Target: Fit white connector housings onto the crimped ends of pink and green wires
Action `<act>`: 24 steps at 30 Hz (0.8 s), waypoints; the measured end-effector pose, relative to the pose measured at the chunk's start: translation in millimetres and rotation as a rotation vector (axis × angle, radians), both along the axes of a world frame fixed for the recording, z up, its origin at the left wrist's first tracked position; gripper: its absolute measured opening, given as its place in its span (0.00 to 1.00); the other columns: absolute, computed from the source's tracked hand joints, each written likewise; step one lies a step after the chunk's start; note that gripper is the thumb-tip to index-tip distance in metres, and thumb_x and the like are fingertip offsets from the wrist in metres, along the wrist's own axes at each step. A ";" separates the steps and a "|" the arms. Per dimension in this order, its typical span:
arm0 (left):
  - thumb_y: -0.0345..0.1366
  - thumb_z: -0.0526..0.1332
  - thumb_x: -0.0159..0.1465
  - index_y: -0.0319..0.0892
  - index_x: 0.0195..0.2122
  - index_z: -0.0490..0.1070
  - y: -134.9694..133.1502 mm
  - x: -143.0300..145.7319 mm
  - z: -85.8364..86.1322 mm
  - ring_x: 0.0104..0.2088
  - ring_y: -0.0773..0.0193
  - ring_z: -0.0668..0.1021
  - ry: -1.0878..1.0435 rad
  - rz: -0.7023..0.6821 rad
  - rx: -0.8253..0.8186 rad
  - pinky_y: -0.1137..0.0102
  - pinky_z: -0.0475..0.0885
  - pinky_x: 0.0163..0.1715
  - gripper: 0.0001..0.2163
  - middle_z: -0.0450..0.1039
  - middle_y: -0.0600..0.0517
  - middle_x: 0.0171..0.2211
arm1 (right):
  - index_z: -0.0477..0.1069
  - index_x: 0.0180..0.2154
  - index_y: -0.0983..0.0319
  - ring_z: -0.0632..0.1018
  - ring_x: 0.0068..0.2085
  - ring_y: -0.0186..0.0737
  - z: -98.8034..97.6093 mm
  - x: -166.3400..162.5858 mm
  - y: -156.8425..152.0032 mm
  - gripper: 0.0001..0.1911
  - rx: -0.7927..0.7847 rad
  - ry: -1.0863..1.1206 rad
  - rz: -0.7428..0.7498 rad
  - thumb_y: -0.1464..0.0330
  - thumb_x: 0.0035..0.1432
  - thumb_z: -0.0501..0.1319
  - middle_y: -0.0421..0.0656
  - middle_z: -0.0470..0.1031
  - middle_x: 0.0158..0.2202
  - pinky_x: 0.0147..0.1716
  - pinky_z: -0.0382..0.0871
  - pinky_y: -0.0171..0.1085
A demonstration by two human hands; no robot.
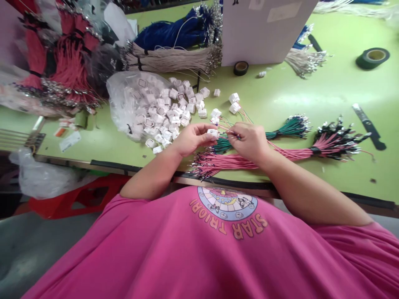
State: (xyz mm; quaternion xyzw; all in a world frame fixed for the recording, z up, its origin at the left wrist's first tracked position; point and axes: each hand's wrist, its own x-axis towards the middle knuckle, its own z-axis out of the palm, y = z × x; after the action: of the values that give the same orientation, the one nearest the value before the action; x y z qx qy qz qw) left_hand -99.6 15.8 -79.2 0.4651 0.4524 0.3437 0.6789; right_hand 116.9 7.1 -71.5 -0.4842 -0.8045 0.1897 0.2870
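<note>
My left hand [191, 139] pinches a small white plastic connector [213, 133] above the green table [280, 99]. My right hand [249, 141] is closed on a thin wire [229, 132], its tip held right at the connector. Under both hands lie a bundle of pink wires [289, 151] and a bundle of green wires [288, 126], metal terminals at their ends. A heap of white connectors [170, 112] spills from a clear plastic bag [131, 99] just left of my left hand. Two connectors with wires fitted [234, 103] lie beyond my hands.
Large bundles of pink [68, 66], grey [174, 60] and blue wires [177, 33] fill the far left. A white box [264, 29] stands at the back. Tape rolls [372, 57] [241, 67], a black tool [369, 126] and another grey bundle [304, 60] lie to the right.
</note>
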 end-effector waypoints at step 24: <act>0.38 0.77 0.46 0.37 0.40 0.78 -2.2 7.5 5.0 0.28 0.68 0.81 0.115 0.044 0.056 0.67 0.79 0.37 0.21 0.80 0.51 0.32 | 0.75 0.28 0.63 0.69 0.28 0.35 -7.2 -7.8 1.2 0.08 -0.113 0.126 -0.078 0.70 0.54 0.58 0.42 0.74 0.25 0.30 0.59 0.35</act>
State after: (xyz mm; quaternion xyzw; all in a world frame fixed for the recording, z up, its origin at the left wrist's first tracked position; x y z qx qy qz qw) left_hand -92.1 13.6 -74.3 0.4929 0.4908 0.3439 0.6307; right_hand 109.1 8.3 -78.8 -0.5177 -0.7533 0.2536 0.3167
